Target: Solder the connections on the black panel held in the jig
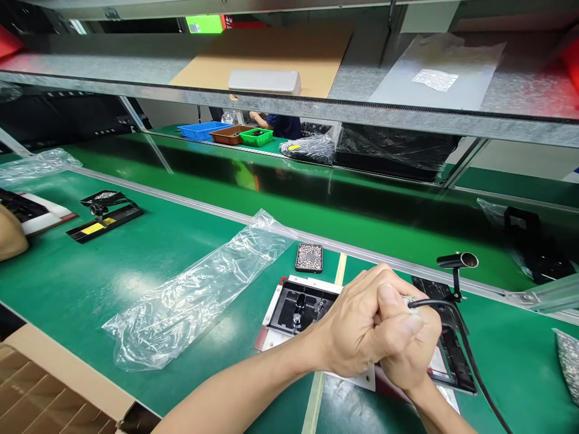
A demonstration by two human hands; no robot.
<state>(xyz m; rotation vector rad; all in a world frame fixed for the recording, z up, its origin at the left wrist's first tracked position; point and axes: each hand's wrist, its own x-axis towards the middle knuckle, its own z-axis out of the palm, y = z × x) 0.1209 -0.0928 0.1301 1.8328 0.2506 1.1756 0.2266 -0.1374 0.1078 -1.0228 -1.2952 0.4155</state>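
Note:
Both my hands are clasped together over a black plastic part in a white fixture (296, 304) on the green bench. My left hand (362, 325) wraps over my right hand (414, 355), which is mostly hidden below it. Together they grip a tool whose black cable (456, 328) runs off to the lower right. The tool's tip is hidden by my fingers. A small black tray of tiny screws (309, 257) lies just beyond the fixture.
A crumpled clear plastic bag (199, 295) lies left of the fixture. A black tool stand (456, 268) rises at right. Another fixture (106, 214) and another person's hand (9, 235) sit at far left. Cardboard box (40, 392) at bottom left. Coloured bins (228, 132) beyond the conveyor.

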